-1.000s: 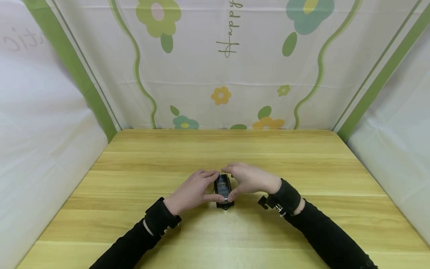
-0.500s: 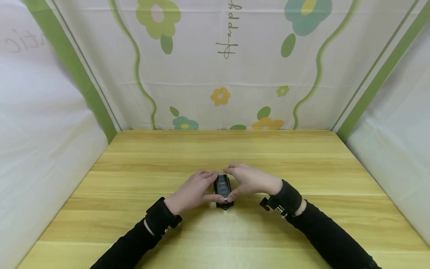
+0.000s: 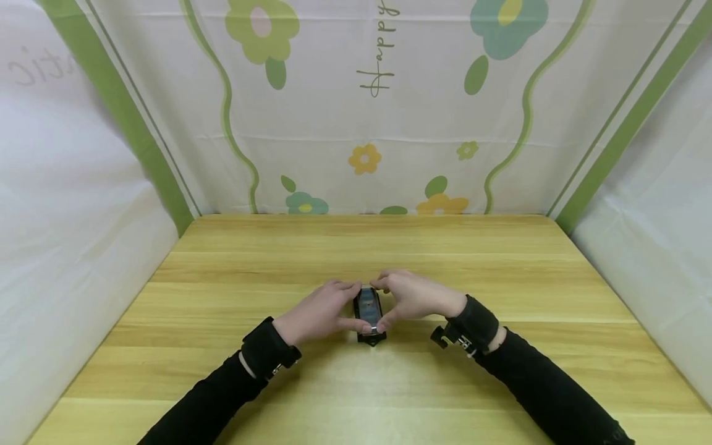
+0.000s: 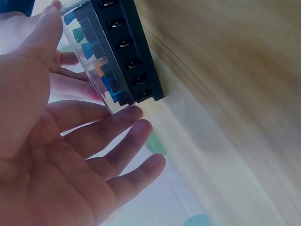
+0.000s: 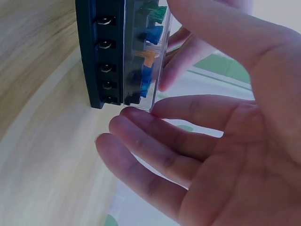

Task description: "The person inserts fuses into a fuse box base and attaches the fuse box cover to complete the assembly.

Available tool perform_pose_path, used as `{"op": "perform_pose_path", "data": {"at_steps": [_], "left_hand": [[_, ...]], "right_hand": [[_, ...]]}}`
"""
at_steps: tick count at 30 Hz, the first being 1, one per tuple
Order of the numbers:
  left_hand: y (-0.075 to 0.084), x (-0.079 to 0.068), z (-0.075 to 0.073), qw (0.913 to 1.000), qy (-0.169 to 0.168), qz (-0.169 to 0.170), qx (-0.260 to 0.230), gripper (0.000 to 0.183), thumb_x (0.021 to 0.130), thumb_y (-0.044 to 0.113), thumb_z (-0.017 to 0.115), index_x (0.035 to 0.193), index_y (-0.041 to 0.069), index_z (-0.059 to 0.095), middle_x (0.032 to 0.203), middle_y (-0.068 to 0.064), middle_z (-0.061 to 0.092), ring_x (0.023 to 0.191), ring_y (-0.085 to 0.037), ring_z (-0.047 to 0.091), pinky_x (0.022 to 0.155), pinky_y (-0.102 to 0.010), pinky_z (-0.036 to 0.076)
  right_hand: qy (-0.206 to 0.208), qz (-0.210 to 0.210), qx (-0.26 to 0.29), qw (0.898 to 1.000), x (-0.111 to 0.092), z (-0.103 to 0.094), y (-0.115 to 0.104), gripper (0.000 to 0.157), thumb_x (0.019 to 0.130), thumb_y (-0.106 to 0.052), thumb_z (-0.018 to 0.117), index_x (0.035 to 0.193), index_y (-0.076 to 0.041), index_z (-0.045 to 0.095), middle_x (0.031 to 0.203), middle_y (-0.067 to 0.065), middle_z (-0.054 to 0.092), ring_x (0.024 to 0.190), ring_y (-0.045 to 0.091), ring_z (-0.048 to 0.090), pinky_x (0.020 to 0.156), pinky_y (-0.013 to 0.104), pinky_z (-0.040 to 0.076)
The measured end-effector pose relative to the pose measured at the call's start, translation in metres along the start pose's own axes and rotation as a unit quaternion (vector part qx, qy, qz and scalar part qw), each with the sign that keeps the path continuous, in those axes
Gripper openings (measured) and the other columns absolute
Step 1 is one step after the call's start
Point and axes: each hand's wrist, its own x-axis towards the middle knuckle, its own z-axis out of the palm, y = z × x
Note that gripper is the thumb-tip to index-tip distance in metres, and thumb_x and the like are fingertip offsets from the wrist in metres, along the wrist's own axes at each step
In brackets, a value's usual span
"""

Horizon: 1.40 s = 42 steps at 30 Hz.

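Note:
A black fuse block lies lengthwise on the table between both hands, terminals showing along its sides in the wrist views. Its clear cover sits over blue, green and orange blade fuses. My left hand grips the cover's left side, thumb at the near end and index finger at the far end. From the other side my right hand holds the cover the same way, its thumb beside the left thumb. The other fingers extend loosely past the far end in both wrist views.
The block stands on a light wood-grain table. A white curtain with printed flowers hangs behind its far edge, and white fabric sides rise at left and right. Black bands with small cameras wrap both wrists.
Both hands stay at the cover's ends with almost no movement. The right index finger bends slightly at the far end. The head view shifts very slightly.

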Motion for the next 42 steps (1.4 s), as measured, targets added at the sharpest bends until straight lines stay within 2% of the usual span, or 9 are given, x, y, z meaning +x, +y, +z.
{"op": "perform_pose_path", "data": {"at_steps": [5, 9, 12, 18, 25, 32, 35, 38, 42], "left_hand": [[-0.0018, 0.0007, 0.0006, 0.9996, -0.004, 0.011, -0.027, 0.092, 0.084, 0.062, 0.057, 0.147, 0.0, 0.032, 0.142, -0.015, 0.042, 0.127, -0.026, 0.042, 0.101, -0.034, 0.036], [-0.0027, 0.0009, 0.0011, 0.9985, -0.009, 0.024, -0.048, 0.091, 0.086, 0.058, 0.058, 0.147, -0.003, 0.03, 0.139, -0.017, 0.044, 0.119, -0.021, 0.049, 0.092, -0.026, 0.042], [-0.0033, 0.0004, 0.0005, 0.9986, -0.007, 0.026, -0.045, 0.091, 0.086, 0.058, 0.058, 0.147, -0.003, 0.031, 0.137, -0.018, 0.046, 0.116, -0.021, 0.05, 0.089, -0.026, 0.043], [-0.004, 0.0016, -0.0007, 0.9986, -0.007, 0.033, -0.042, 0.089, 0.086, 0.059, 0.058, 0.146, -0.002, 0.033, 0.132, -0.014, 0.052, 0.109, -0.021, 0.053, 0.083, -0.025, 0.044], [-0.0064, 0.0043, -0.0023, 0.9987, -0.02, 0.034, -0.032, 0.091, 0.084, 0.062, 0.057, 0.146, 0.0, 0.035, 0.134, -0.013, 0.05, 0.111, -0.019, 0.053, 0.087, -0.026, 0.043], [-0.007, 0.006, -0.002, 0.9987, -0.019, 0.037, -0.03, 0.09, 0.084, 0.061, 0.058, 0.146, 0.0, 0.036, 0.135, -0.014, 0.049, 0.111, -0.019, 0.053, 0.088, -0.026, 0.043], [-0.0071, 0.007, -0.0019, 0.9982, -0.016, 0.045, -0.035, 0.089, 0.084, 0.06, 0.059, 0.145, -0.001, 0.037, 0.129, -0.012, 0.054, 0.104, -0.017, 0.056, 0.083, -0.024, 0.044], [-0.0073, 0.0081, -0.0018, 0.9976, -0.015, 0.052, -0.043, 0.086, 0.084, 0.059, 0.06, 0.142, -0.002, 0.041, 0.111, -0.007, 0.061, 0.089, -0.015, 0.058, 0.073, -0.021, 0.045], [-0.0074, 0.0089, -0.0019, 0.9971, -0.013, 0.06, -0.044, 0.08, 0.083, 0.057, 0.061, 0.136, -0.001, 0.047, 0.089, 0.001, 0.06, 0.073, -0.011, 0.054, 0.063, -0.02, 0.043]], "right_hand": [[-0.003, 0.002, 0.003, 1.0, 0.0027, -0.0007, -0.0008, 0.084, 0.07, -0.047, 0.08, 0.134, -0.001, 0.053, 0.129, 0.011, 0.054, 0.111, 0.027, 0.054, 0.086, 0.033, 0.047], [-0.007, 0.015, 0.009, 1.0, 0.0046, -0.0005, -0.0014, 0.083, 0.068, -0.046, 0.082, 0.133, -0.002, 0.054, 0.126, 0.009, 0.055, 0.108, 0.025, 0.054, 0.083, 0.032, 0.047], [-0.009, 0.021, 0.013, 1.0, 0.0066, -0.0003, -0.0011, 0.083, 0.066, -0.045, 0.083, 0.132, -0.003, 0.056, 0.124, 0.007, 0.056, 0.107, 0.024, 0.054, 0.082, 0.032, 0.047], [-0.001, 0.005, 0.015, 1.0, 0.0073, 0.0014, 0.0012, 0.074, 0.066, -0.045, 0.083, 0.127, -0.009, 0.061, 0.12, 0.006, 0.057, 0.103, 0.025, 0.055, 0.08, 0.032, 0.047], [-0.003, 0.02, 0.02, 1.0, 0.0043, 0.0024, -0.0002, 0.08, 0.069, -0.049, 0.08, 0.132, -0.005, 0.056, 0.125, 0.007, 0.055, 0.106, 0.026, 0.056, 0.081, 0.031, 0.048], [-0.007, 0.029, 0.028, 0.999, 0.0047, 0.0011, -0.0018, 0.079, 0.068, -0.047, 0.082, 0.131, -0.007, 0.057, 0.124, 0.008, 0.056, 0.107, 0.026, 0.055, 0.083, 0.035, 0.047], [-0.009, 0.033, 0.025, 0.999, 0.0044, 0.0003, -0.0025, 0.08, 0.068, -0.048, 0.082, 0.131, -0.006, 0.057, 0.124, 0.007, 0.056, 0.107, 0.026, 0.055, 0.082, 0.034, 0.047], [-0.01, 0.035, 0.02, 0.999, 0.0045, -0.0006, -0.0037, 0.081, 0.067, -0.048, 0.082, 0.131, -0.006, 0.057, 0.124, 0.007, 0.056, 0.106, 0.025, 0.055, 0.082, 0.033, 0.047], [-0.013, 0.033, 0.018, 0.999, 0.0065, -0.0016, -0.0055, 0.077, 0.066, -0.048, 0.082, 0.127, -0.007, 0.06, 0.122, 0.007, 0.057, 0.106, 0.026, 0.055, 0.082, 0.034, 0.047]]}}
